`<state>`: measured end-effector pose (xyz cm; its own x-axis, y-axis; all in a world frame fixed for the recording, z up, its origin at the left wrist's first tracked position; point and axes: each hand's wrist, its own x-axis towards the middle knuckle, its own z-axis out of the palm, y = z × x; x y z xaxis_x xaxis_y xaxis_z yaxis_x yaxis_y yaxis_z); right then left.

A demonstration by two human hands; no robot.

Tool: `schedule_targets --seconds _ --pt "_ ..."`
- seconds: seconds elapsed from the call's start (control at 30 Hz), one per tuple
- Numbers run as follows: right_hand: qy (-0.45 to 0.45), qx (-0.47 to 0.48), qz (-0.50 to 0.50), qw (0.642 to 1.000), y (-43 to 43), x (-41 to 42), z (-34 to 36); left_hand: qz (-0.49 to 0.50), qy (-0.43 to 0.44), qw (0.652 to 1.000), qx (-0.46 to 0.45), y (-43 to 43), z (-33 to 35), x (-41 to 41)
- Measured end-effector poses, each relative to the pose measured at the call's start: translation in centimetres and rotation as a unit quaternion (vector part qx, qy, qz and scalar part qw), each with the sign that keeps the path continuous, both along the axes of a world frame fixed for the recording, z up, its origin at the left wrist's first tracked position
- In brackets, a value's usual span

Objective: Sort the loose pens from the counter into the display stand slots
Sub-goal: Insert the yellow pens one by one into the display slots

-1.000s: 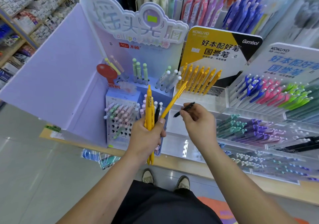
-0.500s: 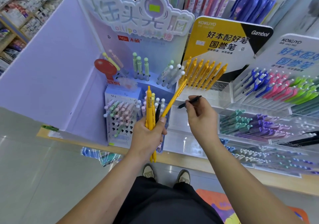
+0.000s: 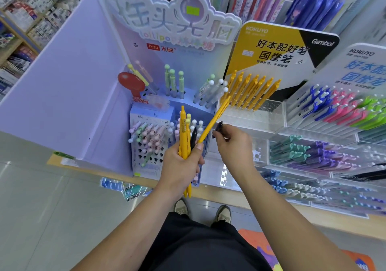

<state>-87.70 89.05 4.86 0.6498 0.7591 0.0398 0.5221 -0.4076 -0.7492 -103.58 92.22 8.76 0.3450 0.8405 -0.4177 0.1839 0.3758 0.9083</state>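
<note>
My left hand (image 3: 181, 166) grips a bunch of yellow pens (image 3: 184, 133) with one black pen among them, held upright in front of the displays. One yellow pen (image 3: 215, 120) leans out of the bunch to the upper right. My right hand (image 3: 234, 145) pinches a black pen (image 3: 218, 127), mostly hidden by the fingers, just right of the bunch. Behind stands the yellow Kokuyo display stand (image 3: 277, 47) with a row of yellow pens (image 3: 250, 91) in its slots and a clear tray (image 3: 257, 114) below them.
A lilac lollipop-pen stand (image 3: 150, 133) with pastel pens stands to the left. Clear tiers of blue, pink, green and purple pens (image 3: 338, 112) fill the right. A wooden counter edge (image 3: 271, 201) runs below. Store shelves (image 3: 23, 13) line the far left.
My right hand has drawn the black pen back towards the bunch and turned it, so less of it shows. The left hand keeps its hold on the bunch.
</note>
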Motion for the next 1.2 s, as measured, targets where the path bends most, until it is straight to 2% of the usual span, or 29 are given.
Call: schedule_targets --seconds 0.07,0.27,0.37,0.47,0.53,0.67,0.73,0.8,0.9,1.0,1.13,1.2 --pt "-0.008 -0.016 0.004 1.000 0.1 0.1 0.0 0.001 -0.002 1.000 -0.002 0.1 0.1 0.1" --pt "0.063 -0.052 0.002 0.997 -0.4 0.3 3.3 -0.011 -0.021 1.000 0.006 0.1 1.4 0.5" --pt "0.144 0.037 -0.041 0.988 -2.7 0.7 7.6 -0.029 -0.056 0.998 0.010 0.0 2.5 1.0" --pt "0.299 0.152 -0.045 0.941 -3.8 1.8 12.7 -0.072 -0.078 0.994 0.027 -0.3 3.6 2.2" --pt "0.323 0.174 -0.053 0.929 -3.9 3.3 14.7 -0.101 -0.072 0.992 0.038 -0.7 4.0 3.4" --pt "0.272 0.203 -0.066 0.938 -4.5 6.6 16.5 -0.142 -0.040 0.987 0.055 -0.9 5.0 6.0" --pt "0.248 0.217 -0.065 0.942 -4.8 8.1 17.6 -0.133 -0.018 0.988 0.076 -0.8 5.6 7.3" --pt "0.180 0.218 -0.066 0.957 -5.0 9.5 18.7 -0.107 -0.012 0.990 0.094 -0.7 6.1 8.6" --pt "0.066 0.178 -0.056 0.980 -4.7 11.7 19.2 -0.096 -0.020 0.991 0.093 -0.8 6.6 10.1" --pt "0.016 0.127 -0.026 0.991 -3.8 13.1 17.9 -0.098 -0.036 0.991 0.082 -1.1 6.7 10.9" --pt "-0.104 0.104 -0.010 0.989 -3.5 13.3 16.2 -0.078 -0.024 0.993 0.087 -1.2 6.2 11.2" --pt "-0.122 0.105 -0.012 0.987 -3.5 13.2 15.7 -0.074 -0.020 0.993 0.087 -1.2 6.1 11.2"
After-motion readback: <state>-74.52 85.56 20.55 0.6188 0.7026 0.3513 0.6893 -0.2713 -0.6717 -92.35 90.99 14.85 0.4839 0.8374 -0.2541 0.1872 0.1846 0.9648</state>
